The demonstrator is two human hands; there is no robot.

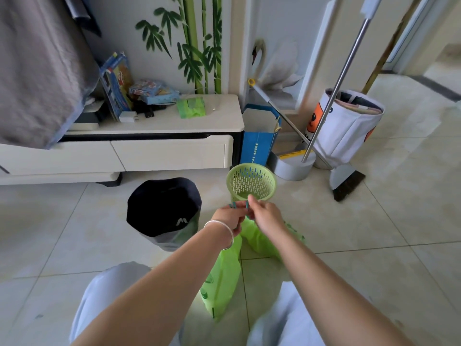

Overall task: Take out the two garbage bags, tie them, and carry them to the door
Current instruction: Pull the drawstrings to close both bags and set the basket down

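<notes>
At the centre of the frame, the left hand and right hand meet above the floor, each pinching an end of a thin blue drawstring at the mouth of a green bag. The bag lies on the tiled floor between the person's knees, its long axis running from lower centre up to the hands, mouth pointing away from the viewer. A second green bag lies under the right wrist. An empty green basket stands just beyond the hands; a dark-lined bin stands to its left. To tie well, judging from this, pull both ends evenly so the mouth gathers shut, then knot close to the gathered neck.
</notes>
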